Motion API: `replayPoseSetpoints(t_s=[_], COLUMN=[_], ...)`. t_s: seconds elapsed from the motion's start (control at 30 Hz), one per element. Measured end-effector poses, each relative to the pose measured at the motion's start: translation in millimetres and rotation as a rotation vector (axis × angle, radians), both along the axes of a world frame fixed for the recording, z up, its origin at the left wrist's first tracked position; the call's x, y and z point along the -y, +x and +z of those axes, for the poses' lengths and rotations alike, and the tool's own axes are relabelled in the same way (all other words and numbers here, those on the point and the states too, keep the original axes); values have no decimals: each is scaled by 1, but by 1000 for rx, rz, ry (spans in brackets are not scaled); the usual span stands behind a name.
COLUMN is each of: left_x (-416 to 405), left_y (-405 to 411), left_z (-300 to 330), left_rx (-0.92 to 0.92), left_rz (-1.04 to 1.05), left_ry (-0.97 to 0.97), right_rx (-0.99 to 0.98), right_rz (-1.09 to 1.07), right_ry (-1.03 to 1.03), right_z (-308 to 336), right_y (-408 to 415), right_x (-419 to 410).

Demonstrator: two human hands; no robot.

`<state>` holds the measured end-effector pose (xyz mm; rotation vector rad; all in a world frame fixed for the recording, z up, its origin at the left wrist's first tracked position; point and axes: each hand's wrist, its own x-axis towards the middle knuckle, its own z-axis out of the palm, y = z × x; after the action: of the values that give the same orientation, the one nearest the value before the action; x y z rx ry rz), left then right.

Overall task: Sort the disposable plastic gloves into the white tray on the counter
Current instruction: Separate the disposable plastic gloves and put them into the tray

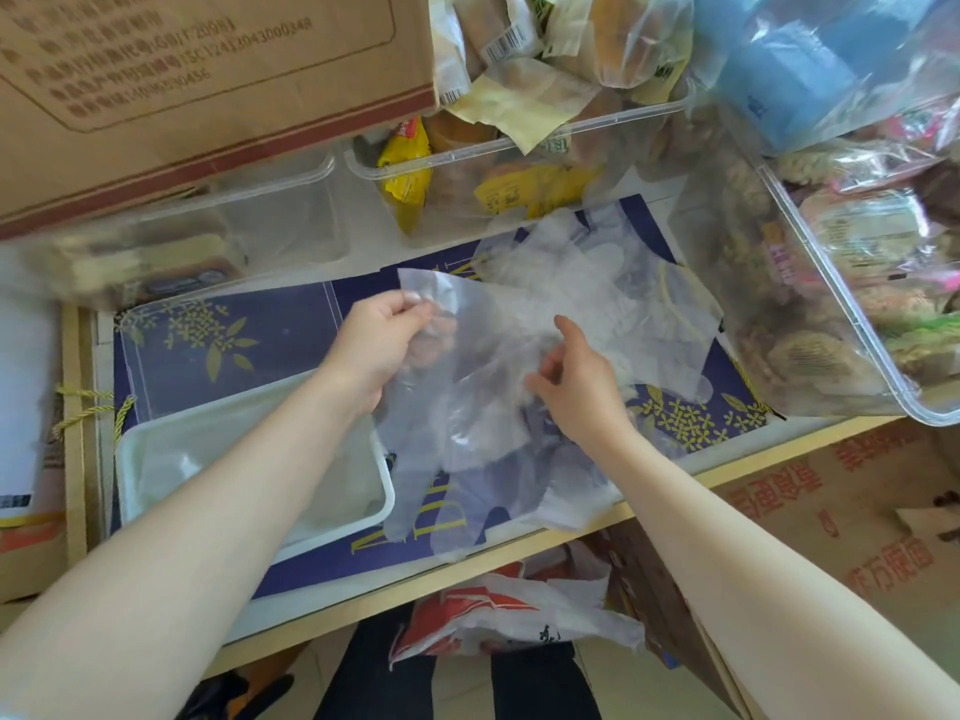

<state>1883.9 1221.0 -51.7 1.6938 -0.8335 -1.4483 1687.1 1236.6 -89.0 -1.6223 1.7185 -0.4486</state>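
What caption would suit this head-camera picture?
Left hand pinches a clear plastic glove while the right hand picks at the pile, beside the white tray.

Your gloves (519, 356): thin, clear, crumpled, loose heap at counter centre, one lifted, cuff up, fingers hanging down. White tray (156, 449): shallow, rectangular, at 8 o'clock from heap, few clear gloves inside.

cardboard box (208, 70) printed "ISC12412943000348", navy paper bag (291, 324) with partial gold letters
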Motion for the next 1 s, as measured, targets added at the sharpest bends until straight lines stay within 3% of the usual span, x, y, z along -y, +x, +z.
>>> replayPoseSetpoints(t_s=[0.13,0.27,0.37,0.53,0.73,0.8,0.87,0.93,1.0], left_x=[2,4,6,15,18,18,17,15,13], left_y=[15,17,14,7,3,6,8,8,6], left_z=[2,8,16,38,71,79,88,94,99], left_rx=[-64,-208,-370,-521,-615,-709,-771,-729,-572], left_rz=[148,200,185,145,63,5,-16,2,41], left_ry=[-68,-63,-67,-132,-205,-193,-191,-177,-141], right_rx=[179,527,764,965,1246,1191,965,535,138], right_rz=[-249,-487,-380,4,-107,-214,-337,-467,-509], right_ry=[-9,223,387,402,335,245,97,-95,-278], right_z=[13,44,70,107,138,150,160,165,167], right_y=[-16,-39,-50,-63,-66,-65,-63,-65,-71], right_x=[1,5,7,7,10,12,13,15,17])
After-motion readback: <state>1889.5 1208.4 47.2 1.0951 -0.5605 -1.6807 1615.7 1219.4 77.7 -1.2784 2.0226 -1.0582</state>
